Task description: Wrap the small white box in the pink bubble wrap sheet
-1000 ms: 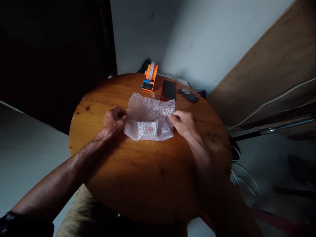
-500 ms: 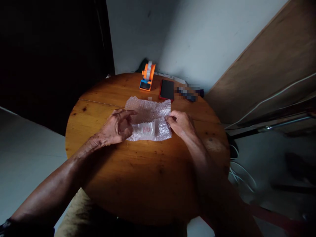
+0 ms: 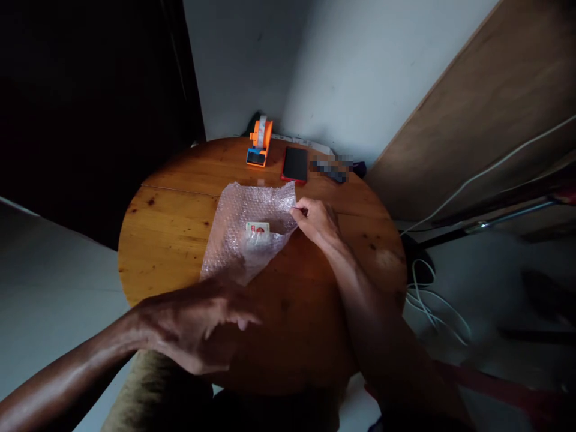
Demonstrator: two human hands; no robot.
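Observation:
A sheet of bubble wrap (image 3: 225,222) lies spread on the round wooden table (image 3: 166,222). On it rests a small white box or pack (image 3: 257,227) with red and green print; its near part shows only hazily through a layer of the wrap. My right hand (image 3: 317,221) pinches the right edge of the sheet between thumb and fingers. My left hand (image 3: 193,324) is over the near left of the table, by the sheet's near edge. Motion smears its fingers, so whether they touch the wrap cannot be made out.
At the back of the table stand an orange and blue tape dispenser (image 3: 260,144) and a dark phone-like slab with a red edge (image 3: 294,164). Beside them lies a dark, pixelated object (image 3: 330,170). A wall rises behind; white cables (image 3: 427,300) hang at the right.
My left hand has come down toward me from the wrap's left side. The sheet has opened out toward me, uncovering part of the white pack. My right hand still pinches the right edge.

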